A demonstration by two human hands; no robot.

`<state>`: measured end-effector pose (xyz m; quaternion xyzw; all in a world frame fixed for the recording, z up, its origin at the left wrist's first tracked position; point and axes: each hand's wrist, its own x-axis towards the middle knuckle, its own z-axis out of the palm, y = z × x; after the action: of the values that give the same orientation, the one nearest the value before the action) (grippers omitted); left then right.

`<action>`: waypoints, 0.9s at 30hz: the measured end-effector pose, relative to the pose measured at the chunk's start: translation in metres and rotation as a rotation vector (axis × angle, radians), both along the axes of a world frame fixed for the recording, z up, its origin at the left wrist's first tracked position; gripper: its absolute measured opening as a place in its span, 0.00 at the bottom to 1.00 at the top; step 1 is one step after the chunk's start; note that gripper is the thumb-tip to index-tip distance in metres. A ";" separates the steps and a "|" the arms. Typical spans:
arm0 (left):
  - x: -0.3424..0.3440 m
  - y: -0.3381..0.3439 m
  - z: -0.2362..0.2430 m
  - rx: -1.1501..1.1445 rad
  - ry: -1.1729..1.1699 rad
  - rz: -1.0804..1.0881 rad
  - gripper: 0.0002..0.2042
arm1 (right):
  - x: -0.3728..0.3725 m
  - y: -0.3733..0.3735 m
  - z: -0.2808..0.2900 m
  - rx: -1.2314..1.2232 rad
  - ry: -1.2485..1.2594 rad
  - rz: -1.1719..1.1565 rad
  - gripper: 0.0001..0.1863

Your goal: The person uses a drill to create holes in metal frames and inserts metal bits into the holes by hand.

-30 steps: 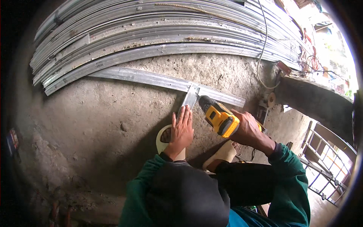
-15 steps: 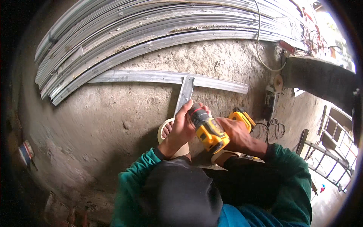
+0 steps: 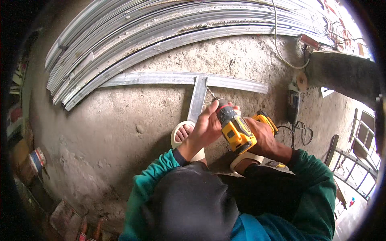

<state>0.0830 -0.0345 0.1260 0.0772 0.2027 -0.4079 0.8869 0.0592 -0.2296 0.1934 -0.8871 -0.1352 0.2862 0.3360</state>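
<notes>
A yellow-and-black cordless drill (image 3: 237, 134) is in both my hands. My left hand (image 3: 205, 128) is closed round its front end near the chuck, while my right hand (image 3: 263, 138) grips the handle, the battery (image 3: 264, 118) beyond it. A thin bit (image 3: 210, 91) points toward where a short grey metal channel (image 3: 197, 98) meets a longer one (image 3: 237, 84) lying crosswise on the concrete floor; whether the tip touches metal I cannot tell. The short channel runs toward my left sandalled foot (image 3: 185, 133).
Stacked long metal profiles (image 3: 169, 28) cover the floor ahead. An angle grinder (image 3: 294, 104) with a looped cord (image 3: 305, 134) lies right of me, beside a dark beam-like block (image 3: 341, 74) and a metal frame (image 3: 354, 168). A pale cable (image 3: 276, 44) crosses the stack.
My left hand has left the short channel and closed round the drill's front, then shifted slightly up and right with it. The drill's bit now shows, pointed at the junction.
</notes>
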 end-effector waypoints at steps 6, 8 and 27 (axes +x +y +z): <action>-0.007 -0.006 -0.010 0.144 0.127 0.137 0.13 | -0.017 0.004 -0.020 0.043 -0.115 0.095 0.17; -0.005 -0.006 0.007 0.208 0.139 0.111 0.11 | -0.017 0.004 -0.023 0.012 -0.066 0.120 0.15; -0.018 0.003 0.004 0.326 0.160 0.113 0.16 | -0.018 0.007 -0.017 -0.102 -0.260 0.286 0.18</action>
<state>0.0648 -0.0316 0.1301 0.1758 0.3401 -0.3241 0.8651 0.0416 -0.2226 0.1764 -0.9042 -0.2874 0.2205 0.2263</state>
